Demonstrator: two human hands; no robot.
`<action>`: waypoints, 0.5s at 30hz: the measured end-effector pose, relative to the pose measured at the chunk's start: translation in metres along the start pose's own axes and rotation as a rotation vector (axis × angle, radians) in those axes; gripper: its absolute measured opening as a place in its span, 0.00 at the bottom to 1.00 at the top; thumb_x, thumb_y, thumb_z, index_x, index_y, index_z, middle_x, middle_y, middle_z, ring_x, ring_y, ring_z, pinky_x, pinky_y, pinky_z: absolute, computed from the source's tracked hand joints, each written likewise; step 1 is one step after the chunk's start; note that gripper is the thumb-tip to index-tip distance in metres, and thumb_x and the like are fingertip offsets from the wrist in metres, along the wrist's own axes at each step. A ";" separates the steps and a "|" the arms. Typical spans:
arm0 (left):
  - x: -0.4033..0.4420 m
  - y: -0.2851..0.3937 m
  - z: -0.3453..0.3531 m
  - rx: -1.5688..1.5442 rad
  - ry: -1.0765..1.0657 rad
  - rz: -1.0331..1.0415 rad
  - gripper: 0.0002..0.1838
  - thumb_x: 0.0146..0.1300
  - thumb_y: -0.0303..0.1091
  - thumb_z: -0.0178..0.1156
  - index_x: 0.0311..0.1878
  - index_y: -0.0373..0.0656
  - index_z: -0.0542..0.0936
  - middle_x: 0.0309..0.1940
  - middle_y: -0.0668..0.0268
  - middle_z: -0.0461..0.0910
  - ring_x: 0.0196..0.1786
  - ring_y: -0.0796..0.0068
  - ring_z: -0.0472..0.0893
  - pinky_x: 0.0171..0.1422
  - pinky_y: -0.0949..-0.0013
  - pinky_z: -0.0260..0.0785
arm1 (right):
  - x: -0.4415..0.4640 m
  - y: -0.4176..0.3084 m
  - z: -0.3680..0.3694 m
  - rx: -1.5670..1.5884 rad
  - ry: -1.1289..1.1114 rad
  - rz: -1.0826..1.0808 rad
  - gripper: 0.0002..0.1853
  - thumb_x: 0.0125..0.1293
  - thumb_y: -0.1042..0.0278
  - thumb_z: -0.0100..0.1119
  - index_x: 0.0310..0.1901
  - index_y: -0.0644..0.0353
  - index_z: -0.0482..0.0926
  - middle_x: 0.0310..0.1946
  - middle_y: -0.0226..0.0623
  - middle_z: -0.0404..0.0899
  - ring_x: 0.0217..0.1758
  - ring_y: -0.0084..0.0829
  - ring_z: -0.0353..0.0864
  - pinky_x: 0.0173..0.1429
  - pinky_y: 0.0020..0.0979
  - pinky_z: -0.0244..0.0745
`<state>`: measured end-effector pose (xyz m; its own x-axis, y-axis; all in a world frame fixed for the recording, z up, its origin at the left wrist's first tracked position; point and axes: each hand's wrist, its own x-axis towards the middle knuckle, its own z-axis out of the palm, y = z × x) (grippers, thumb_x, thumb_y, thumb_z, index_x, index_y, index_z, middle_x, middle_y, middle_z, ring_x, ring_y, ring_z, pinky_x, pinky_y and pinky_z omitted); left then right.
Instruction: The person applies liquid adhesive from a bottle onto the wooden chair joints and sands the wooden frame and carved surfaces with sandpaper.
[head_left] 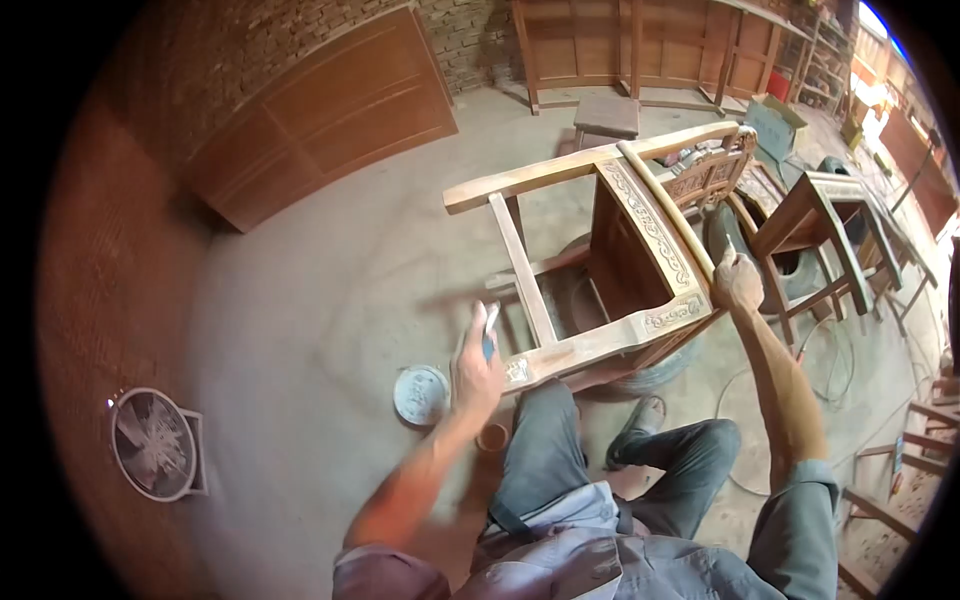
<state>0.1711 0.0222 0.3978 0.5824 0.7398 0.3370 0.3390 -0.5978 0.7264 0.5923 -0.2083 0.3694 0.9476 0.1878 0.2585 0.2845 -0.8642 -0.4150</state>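
Observation:
A carved wooden chair (640, 215) lies tipped on its side in front of me, its legs pointing left. My left hand (478, 372) is closed around a small tool with a blue part (488, 345) and a pale end; its exact kind is unclear. This hand is beside the chair's lower leg, near a carved foot. My right hand (738, 284) is closed at the rounded edge of the chair's seat. Something pale sticks up from that hand, too small to identify. Below the chair, a tyre-like round support (655, 372) is partly hidden.
A round tin of grey material (421, 395) and a small brown cup (492, 437) stand on the floor by my left arm. A fan (153, 444) is at the left. Another wooden chair (820, 235) and cables lie right. Wooden panels (330, 115) and a stool (606, 117) are behind.

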 end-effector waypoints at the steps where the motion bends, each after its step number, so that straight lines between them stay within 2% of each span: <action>1: -0.010 0.009 -0.014 -0.007 -0.056 0.032 0.28 0.78 0.27 0.57 0.80 0.40 0.71 0.69 0.47 0.81 0.68 0.39 0.82 0.70 0.50 0.76 | 0.001 -0.001 0.001 -0.034 0.006 -0.025 0.25 0.83 0.46 0.46 0.56 0.60 0.84 0.49 0.59 0.88 0.49 0.62 0.89 0.55 0.58 0.83; 2: -0.019 0.018 -0.028 -0.009 -0.125 0.066 0.26 0.78 0.26 0.57 0.78 0.41 0.74 0.68 0.47 0.82 0.68 0.40 0.82 0.70 0.51 0.76 | -0.001 0.001 0.001 -0.067 0.007 -0.039 0.25 0.83 0.47 0.45 0.55 0.61 0.84 0.49 0.60 0.88 0.49 0.62 0.89 0.54 0.58 0.83; 3: -0.025 0.029 -0.038 0.036 -0.137 0.177 0.24 0.76 0.24 0.58 0.74 0.41 0.78 0.66 0.47 0.83 0.69 0.42 0.82 0.71 0.51 0.75 | -0.007 -0.008 -0.005 -0.021 0.050 -0.161 0.23 0.85 0.52 0.42 0.52 0.60 0.83 0.46 0.59 0.87 0.47 0.62 0.89 0.51 0.58 0.84; 4: -0.033 0.038 -0.040 0.072 -0.138 0.281 0.23 0.75 0.23 0.59 0.71 0.42 0.81 0.64 0.48 0.84 0.69 0.44 0.82 0.71 0.52 0.75 | -0.012 -0.019 -0.012 -0.055 0.098 -0.192 0.21 0.86 0.53 0.42 0.50 0.60 0.82 0.43 0.58 0.86 0.45 0.62 0.89 0.48 0.57 0.85; 5: -0.042 0.034 -0.040 0.115 -0.197 0.280 0.28 0.66 0.19 0.62 0.70 0.44 0.83 0.63 0.46 0.83 0.70 0.43 0.79 0.73 0.49 0.72 | -0.011 -0.020 -0.010 -0.052 0.099 -0.197 0.22 0.86 0.53 0.42 0.49 0.61 0.81 0.43 0.59 0.86 0.44 0.61 0.89 0.47 0.57 0.85; 8: -0.045 0.035 -0.031 0.357 -0.185 0.425 0.32 0.60 0.18 0.61 0.71 0.41 0.81 0.60 0.39 0.81 0.67 0.38 0.77 0.76 0.41 0.68 | -0.013 -0.022 -0.010 -0.058 0.087 -0.189 0.22 0.86 0.53 0.42 0.48 0.63 0.80 0.42 0.60 0.85 0.42 0.61 0.90 0.46 0.57 0.86; 9: -0.047 0.033 -0.019 0.292 -0.179 0.450 0.33 0.58 0.19 0.62 0.70 0.42 0.81 0.61 0.39 0.81 0.67 0.40 0.77 0.78 0.37 0.65 | -0.012 -0.022 -0.012 -0.065 0.082 -0.185 0.22 0.86 0.53 0.42 0.48 0.64 0.80 0.42 0.60 0.85 0.42 0.61 0.90 0.45 0.57 0.86; 12: -0.043 0.054 0.005 0.447 -0.196 0.517 0.31 0.58 0.19 0.61 0.69 0.40 0.82 0.60 0.43 0.83 0.66 0.40 0.78 0.78 0.38 0.65 | -0.013 -0.018 -0.013 -0.059 0.076 -0.226 0.23 0.86 0.53 0.42 0.48 0.65 0.81 0.41 0.60 0.86 0.41 0.61 0.90 0.44 0.57 0.86; 13: -0.041 0.045 0.006 0.382 -0.223 0.558 0.36 0.56 0.19 0.63 0.72 0.47 0.82 0.62 0.44 0.81 0.70 0.39 0.75 0.79 0.35 0.62 | -0.013 -0.019 -0.013 -0.080 0.073 -0.216 0.23 0.86 0.53 0.42 0.47 0.64 0.81 0.41 0.60 0.86 0.40 0.61 0.90 0.44 0.57 0.86; 15: -0.049 0.028 -0.010 0.418 -0.232 0.566 0.36 0.56 0.18 0.62 0.72 0.44 0.81 0.59 0.46 0.83 0.69 0.41 0.76 0.80 0.34 0.62 | -0.015 -0.018 -0.011 -0.075 0.044 -0.187 0.23 0.86 0.53 0.43 0.47 0.64 0.81 0.41 0.60 0.86 0.41 0.61 0.90 0.45 0.57 0.86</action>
<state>0.1449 -0.0277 0.4071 0.8773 0.2264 0.4232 0.1663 -0.9705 0.1745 0.5715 -0.2008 0.3828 0.8714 0.3295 0.3635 0.4420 -0.8488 -0.2902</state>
